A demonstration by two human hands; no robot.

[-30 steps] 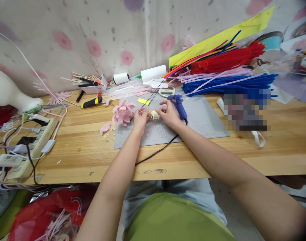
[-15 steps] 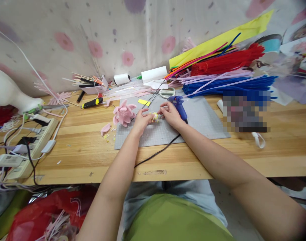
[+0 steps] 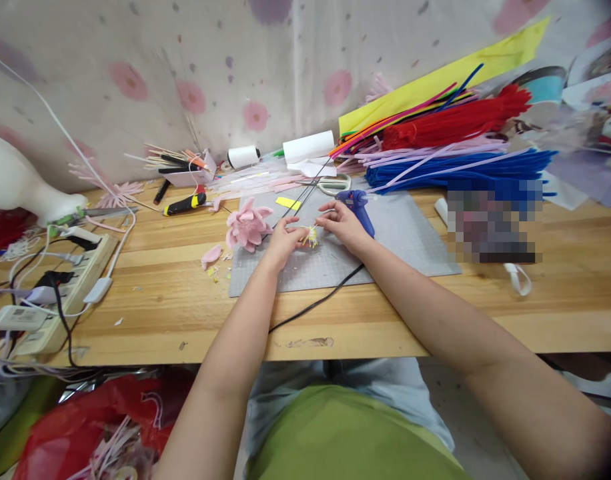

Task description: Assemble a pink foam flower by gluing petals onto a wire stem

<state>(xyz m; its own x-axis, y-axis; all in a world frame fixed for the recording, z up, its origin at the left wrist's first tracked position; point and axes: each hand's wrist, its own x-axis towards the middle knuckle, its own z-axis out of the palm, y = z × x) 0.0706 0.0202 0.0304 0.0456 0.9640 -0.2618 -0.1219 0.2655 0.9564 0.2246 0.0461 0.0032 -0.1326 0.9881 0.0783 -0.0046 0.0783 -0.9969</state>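
Note:
Over the grey cutting mat (image 3: 400,253), my left hand (image 3: 285,241) pinches a small yellow fringed piece (image 3: 311,236) between its fingers. My right hand (image 3: 341,227) is just to the right of that piece, its fingertips bent together close to it; whether they hold anything is too small to tell. A pink fuzzy flower (image 3: 248,225) lies left of my left hand, on the mat's left edge. Behind my right hand rests a blue glue gun (image 3: 360,211). A yellow strip (image 3: 288,203) lies near the mat's back edge.
Scissors (image 3: 335,185) and a white roll (image 3: 308,147) lie behind the mat. Blue stems (image 3: 455,170) and red stems (image 3: 455,120) are heaped at back right. A yellow-black cutter (image 3: 184,204) and a power strip (image 3: 70,300) are on the left. A black cable (image 3: 315,305) crosses the front.
The fringed piece has turned slightly and its strands show more clearly. My right hand has shifted a little, with its fingertips slightly away from the piece.

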